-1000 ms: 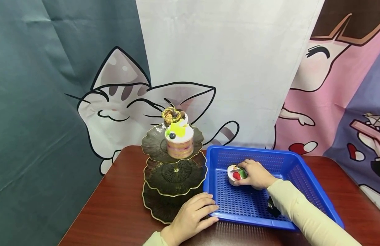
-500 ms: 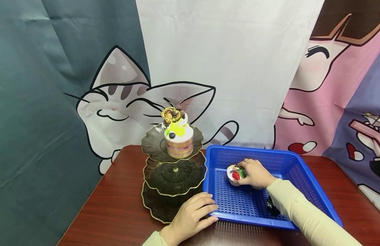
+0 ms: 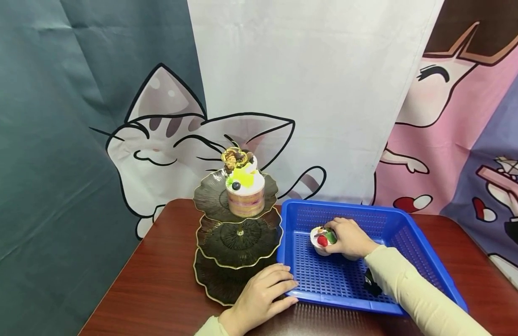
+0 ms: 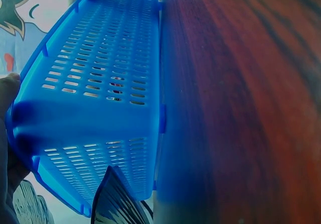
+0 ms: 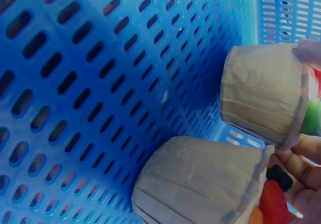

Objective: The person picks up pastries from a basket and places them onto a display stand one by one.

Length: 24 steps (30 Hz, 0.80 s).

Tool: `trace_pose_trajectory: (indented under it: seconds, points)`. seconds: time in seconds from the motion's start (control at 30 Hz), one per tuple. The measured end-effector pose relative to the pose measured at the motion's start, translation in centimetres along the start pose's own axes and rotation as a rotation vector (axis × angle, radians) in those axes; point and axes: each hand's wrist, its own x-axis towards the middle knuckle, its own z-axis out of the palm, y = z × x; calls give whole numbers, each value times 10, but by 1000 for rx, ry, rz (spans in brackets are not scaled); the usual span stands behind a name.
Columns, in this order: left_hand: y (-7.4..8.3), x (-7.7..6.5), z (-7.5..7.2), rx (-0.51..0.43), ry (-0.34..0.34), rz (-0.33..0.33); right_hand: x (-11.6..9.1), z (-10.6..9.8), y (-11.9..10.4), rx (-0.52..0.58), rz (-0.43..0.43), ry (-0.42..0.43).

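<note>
In the head view my right hand [image 3: 351, 239] pinches a small cupcake [image 3: 322, 240] by its top edge, inside a blue plastic basket [image 3: 338, 298]. That cupcake has a pale paper cup and red and green fruit on top. A second cupcake [image 5: 200, 176] in a paper cup is beside it in the right wrist view, with red fruit and a blackberry on top; in the head view my hand mostly hides it. My left hand [image 3: 263, 296] rests with relaxed fingers on the basket's near left corner.
A three-tier dark stand [image 3: 239, 238] with gold scalloped rims stands left of the basket. On its top tier sit a layered cake cup [image 3: 246, 198] and a chocolate-topped cake [image 3: 235, 157] behind it. A dark item [image 3: 372, 282] lies in the basket near my right sleeve.
The cupcake in my right hand shows slightly more of its side than before. My left hand, the basket and the stand have stayed in place.
</note>
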Motion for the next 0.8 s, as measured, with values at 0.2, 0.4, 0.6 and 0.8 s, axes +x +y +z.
trace_pose_trajectory:
  seconds: [0.2, 0.4, 0.6, 0.8]
  points:
    - [0, 0, -1, 0, -2, 1, 1, -1, 0, 17, -9, 16]
    - [0, 0, -1, 6, 7, 15, 0, -5, -2, 34, -6, 29]
    - [0, 2, -2, 3, 5, 14, 1, -11, -4, 55, -22, 56]
    - [1, 2, -2, 6, 6, 17, 0, -18, -7, 54, -41, 76]
